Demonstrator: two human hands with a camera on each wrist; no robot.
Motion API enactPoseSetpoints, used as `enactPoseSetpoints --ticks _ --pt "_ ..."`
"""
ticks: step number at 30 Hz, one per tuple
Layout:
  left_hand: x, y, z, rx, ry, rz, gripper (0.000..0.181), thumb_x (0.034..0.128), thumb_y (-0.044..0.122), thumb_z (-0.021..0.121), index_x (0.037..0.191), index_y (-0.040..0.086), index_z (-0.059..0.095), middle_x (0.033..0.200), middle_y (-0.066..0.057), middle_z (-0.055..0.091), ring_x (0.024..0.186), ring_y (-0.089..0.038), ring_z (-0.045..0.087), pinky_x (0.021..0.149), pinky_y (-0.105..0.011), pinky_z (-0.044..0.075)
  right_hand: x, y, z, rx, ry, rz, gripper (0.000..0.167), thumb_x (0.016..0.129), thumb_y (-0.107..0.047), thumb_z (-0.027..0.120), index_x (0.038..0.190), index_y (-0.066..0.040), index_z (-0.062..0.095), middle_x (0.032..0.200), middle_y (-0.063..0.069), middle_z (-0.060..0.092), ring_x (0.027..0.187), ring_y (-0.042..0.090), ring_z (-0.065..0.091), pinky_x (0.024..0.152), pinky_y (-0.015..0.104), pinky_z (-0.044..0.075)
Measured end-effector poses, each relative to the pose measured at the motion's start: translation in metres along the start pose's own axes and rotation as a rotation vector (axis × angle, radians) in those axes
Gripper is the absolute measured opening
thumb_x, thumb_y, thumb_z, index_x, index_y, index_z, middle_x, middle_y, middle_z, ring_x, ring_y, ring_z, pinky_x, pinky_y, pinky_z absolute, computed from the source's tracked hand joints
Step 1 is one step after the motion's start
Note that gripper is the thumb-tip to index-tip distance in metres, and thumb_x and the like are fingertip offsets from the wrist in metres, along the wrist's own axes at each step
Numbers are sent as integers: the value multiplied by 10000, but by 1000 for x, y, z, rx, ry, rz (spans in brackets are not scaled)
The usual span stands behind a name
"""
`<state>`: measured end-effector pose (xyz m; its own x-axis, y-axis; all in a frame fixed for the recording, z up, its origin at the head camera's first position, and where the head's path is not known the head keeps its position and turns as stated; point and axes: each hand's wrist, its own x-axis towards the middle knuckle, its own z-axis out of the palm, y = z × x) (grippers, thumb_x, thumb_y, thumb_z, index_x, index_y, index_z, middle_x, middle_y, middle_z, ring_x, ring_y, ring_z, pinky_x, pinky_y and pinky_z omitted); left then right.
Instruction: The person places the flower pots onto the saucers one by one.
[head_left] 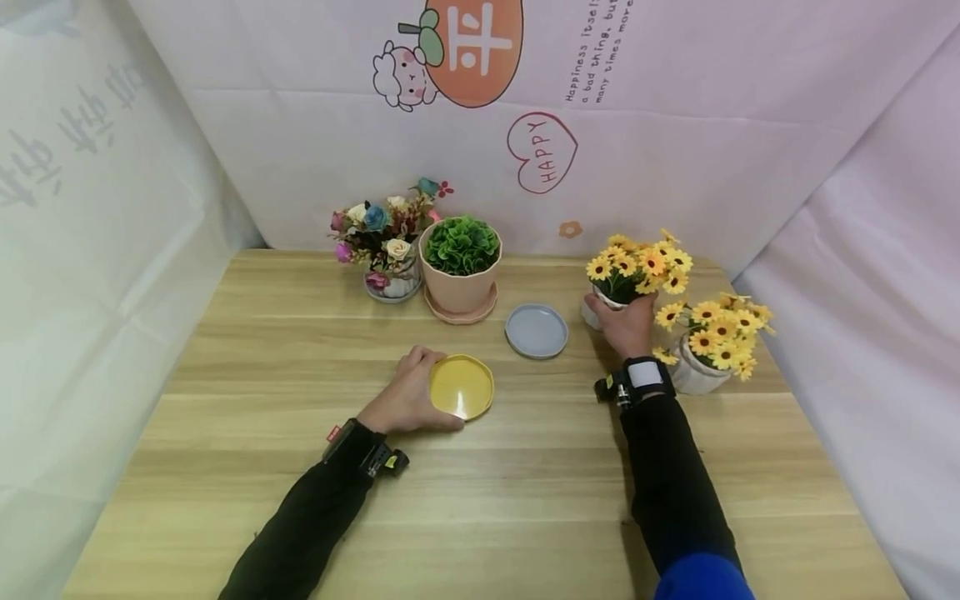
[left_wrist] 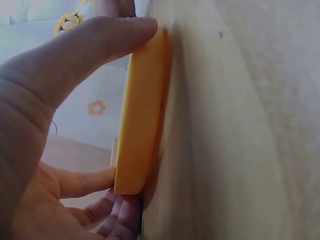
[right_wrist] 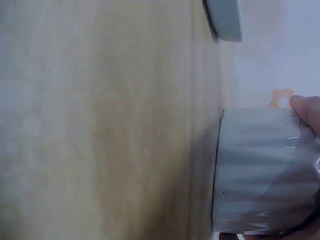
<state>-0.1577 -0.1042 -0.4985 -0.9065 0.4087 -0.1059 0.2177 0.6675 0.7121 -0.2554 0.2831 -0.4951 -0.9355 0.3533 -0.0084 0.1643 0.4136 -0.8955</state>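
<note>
My left hand (head_left: 411, 393) grips a yellow saucer (head_left: 462, 387) by its edge, thumb on the near side and fingers on the far side. In the left wrist view the yellow saucer (left_wrist: 142, 115) lies at the wooden surface between thumb and fingers. At the right, my right hand (head_left: 628, 323) holds a white ribbed pot of yellow daisies (head_left: 637, 265) around its rim. The right wrist view shows that white pot (right_wrist: 265, 170) with its base at the tabletop; most of the hand is out of that frame. A grey-blue saucer (head_left: 536, 331) lies between the two hands.
A second white pot of yellow daisies (head_left: 712, 342) stands just right of my right wrist. Behind are a pink pot with a green plant (head_left: 461, 267) on a pink saucer and a pot of mixed flowers (head_left: 390, 237) on a grey saucer. A printed cloth (head_left: 675, 167) hangs behind the wooden table (head_left: 525, 517).
</note>
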Motion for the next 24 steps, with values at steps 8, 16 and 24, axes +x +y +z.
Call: enactPoseSetpoints --ticks 8,16,24 --pt "1 0 0 -20 -15 -6 1115 636 431 995 1535 35 468 1389 -112 450 1298 -300 421 1114 -487 469 -7 2 0 18 -3 -38 1306 900 -442 824 1669 -126 -184 1757 188 173 1625 303 228 1339 450 226" --pt "1 -2 0 -23 -15 -9 1118 637 443 994 1533 39 462 1384 -107 443 1293 -297 416 1112 -482 470 -15 1 1 40 6 -82 1213 893 -397 843 1680 -161 -50 1738 160 232 1616 280 261 1339 425 229" --pt "2 -4 1 -27 -18 -8 1125 642 447 992 1539 38 449 1390 -110 436 1303 -302 413 1125 -485 463 -27 -3 -1 12 -42 4 1352 901 -481 814 1647 -139 -259 1776 174 65 1644 285 143 1353 447 168"
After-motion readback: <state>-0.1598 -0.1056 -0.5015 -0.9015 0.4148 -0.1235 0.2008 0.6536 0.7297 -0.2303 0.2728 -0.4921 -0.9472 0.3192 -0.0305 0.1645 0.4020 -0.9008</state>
